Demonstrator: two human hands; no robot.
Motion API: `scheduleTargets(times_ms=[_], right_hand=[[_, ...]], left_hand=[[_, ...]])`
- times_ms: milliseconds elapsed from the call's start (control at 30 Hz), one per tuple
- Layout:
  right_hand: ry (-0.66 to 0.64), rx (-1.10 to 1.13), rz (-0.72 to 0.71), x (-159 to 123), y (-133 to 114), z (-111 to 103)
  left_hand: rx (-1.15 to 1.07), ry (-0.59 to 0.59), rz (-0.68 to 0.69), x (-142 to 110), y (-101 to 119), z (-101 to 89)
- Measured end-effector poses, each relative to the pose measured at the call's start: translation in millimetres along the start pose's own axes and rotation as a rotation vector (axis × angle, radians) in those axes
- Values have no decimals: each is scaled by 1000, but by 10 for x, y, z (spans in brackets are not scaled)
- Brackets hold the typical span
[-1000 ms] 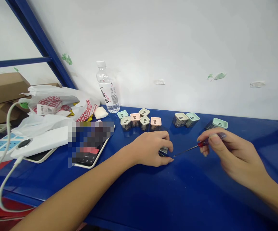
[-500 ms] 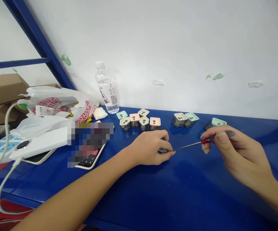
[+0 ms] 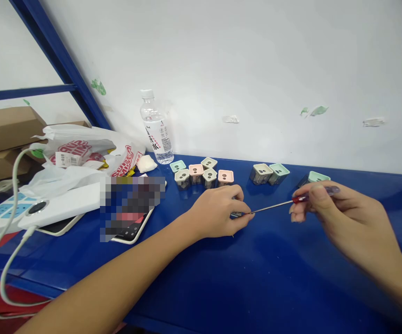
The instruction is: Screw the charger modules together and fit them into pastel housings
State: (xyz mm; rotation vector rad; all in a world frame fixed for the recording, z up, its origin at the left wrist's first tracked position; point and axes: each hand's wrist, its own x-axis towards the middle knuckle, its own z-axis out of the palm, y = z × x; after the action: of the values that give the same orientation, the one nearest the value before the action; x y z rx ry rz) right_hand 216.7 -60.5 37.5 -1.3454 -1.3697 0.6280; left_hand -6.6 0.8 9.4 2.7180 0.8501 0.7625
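Note:
My left hand (image 3: 218, 215) rests near the table's middle, its fingertips pinching a small metal part (image 3: 237, 214) that is mostly hidden by the fingers. My right hand (image 3: 340, 208) holds a precision screwdriver (image 3: 273, 206) with a red and clear purple handle. The thin shaft runs left, and its tip meets the small part at my left fingertips. Several small square pastel-topped housings (image 3: 204, 175) with round holes stand behind my left hand. Another pair (image 3: 268, 174) stands farther right, and a mint-topped one (image 3: 317, 177) sits just behind my right hand.
A plastic water bottle (image 3: 156, 130) stands against the white wall. To the left lie a white plastic bag (image 3: 89, 153), a pixelated phone (image 3: 131, 208), a white power strip (image 3: 2, 211) with its cable, and cardboard boxes (image 3: 6, 130). The blue table (image 3: 221, 278) ends at the wall.
The screwdriver shaft has swung from a slant to nearly level, with its tip now on the small part. My right hand has shifted up and right, and my left fingers have closed around the part.

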Motion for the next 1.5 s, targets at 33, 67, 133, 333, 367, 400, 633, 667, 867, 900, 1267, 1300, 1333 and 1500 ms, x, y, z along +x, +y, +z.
scheduleTargets(times_ms=[33, 67, 133, 333, 367, 400, 633, 667, 867, 900, 1267, 1300, 1333, 1500], right_hand=[[-16, 9, 4, 11, 19, -1], [-33, 14, 4, 24, 42, -5], [-57, 23, -2, 47, 84, -14], [64, 110, -62, 42, 67, -13], [93, 109, -85, 35, 54, -14], [111, 103, -115, 25, 44, -17], [-50, -10, -379, -141, 75, -38], [-78, -23, -398, -171, 87, -40], [-151, -75, -474, -225, 124, -49], [-157, -86, -486, -217, 126, -50], [-172, -417, -737, -138, -69, -49], [-141, -465, -728, -136, -79, -56], [-123, -503, -711, -135, -83, -63], [-106, -474, -592, -146, -57, -57]], left_hand=[[-1, 6, -1, 0, 3, 3], [-4, 12, -2, -1, 5, 7], [-5, 29, -6, -3, 9, 18], [-28, 36, -18, -6, 26, 24], [-39, 9, -19, -6, 30, 18], [-48, -26, -20, -6, 35, 10], [-90, -194, -37, 5, 75, -23], [-93, -203, -42, 7, 83, -27], [-97, -260, -60, 16, 135, -49], [-98, -264, -62, 16, 141, -50], [-133, -293, -60, 13, 139, -23], [-139, -290, -63, 12, 138, -17], [-145, -287, -68, 11, 137, -12], [-170, -277, -85, 10, 134, 8]])
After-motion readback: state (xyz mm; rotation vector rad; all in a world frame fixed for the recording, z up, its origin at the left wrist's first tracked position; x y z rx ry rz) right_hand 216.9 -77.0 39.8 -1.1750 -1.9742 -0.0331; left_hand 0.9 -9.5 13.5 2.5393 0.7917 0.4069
